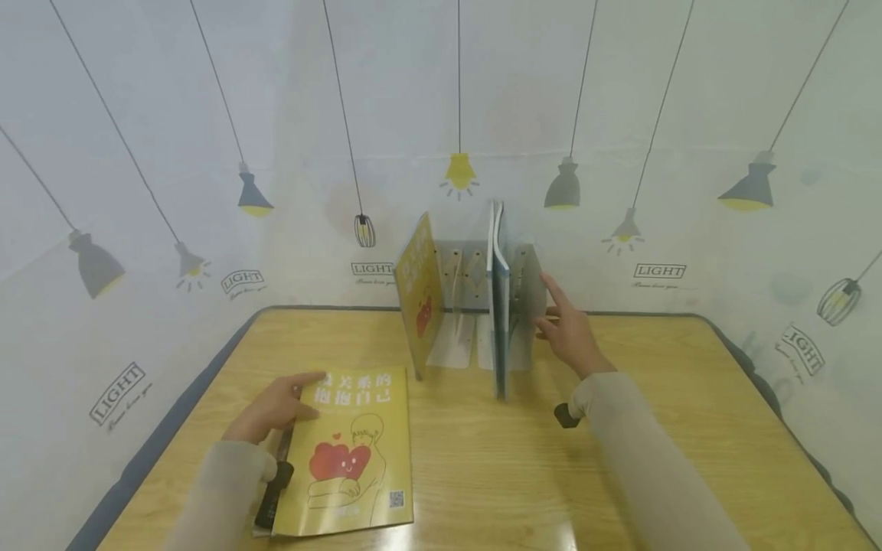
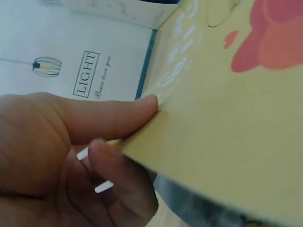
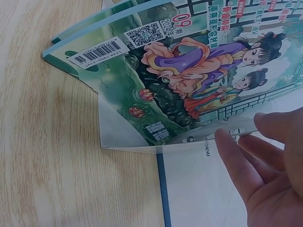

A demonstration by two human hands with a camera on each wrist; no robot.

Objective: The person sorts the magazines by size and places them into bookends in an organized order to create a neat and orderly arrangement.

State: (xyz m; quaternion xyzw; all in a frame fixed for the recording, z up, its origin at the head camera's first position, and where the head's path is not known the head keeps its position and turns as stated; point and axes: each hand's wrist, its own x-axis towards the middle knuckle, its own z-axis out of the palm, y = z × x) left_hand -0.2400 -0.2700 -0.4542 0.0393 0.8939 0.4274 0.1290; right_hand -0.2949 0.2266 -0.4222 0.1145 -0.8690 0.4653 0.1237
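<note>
The person's left grip (image 1: 272,409) is pinching, with the thumb on top and a finger below, the left edge of a yellow magazine (image 1: 347,463), which lies at the front left of the desk (image 1: 475,459). Under this edge a dark cover (image 1: 265,514) is peeking out. The right grip (image 1: 573,337) is touching the grey end plate (image 1: 532,295) of a book rack (image 1: 452,344) near the back wall; if it pinches the plate, I cannot tell. In the rack stand blue-edged magazines (image 1: 499,329) (one has a barcode and painted girls) and, leaning at the left end, another yellow booklet (image 1: 419,298).
</note>
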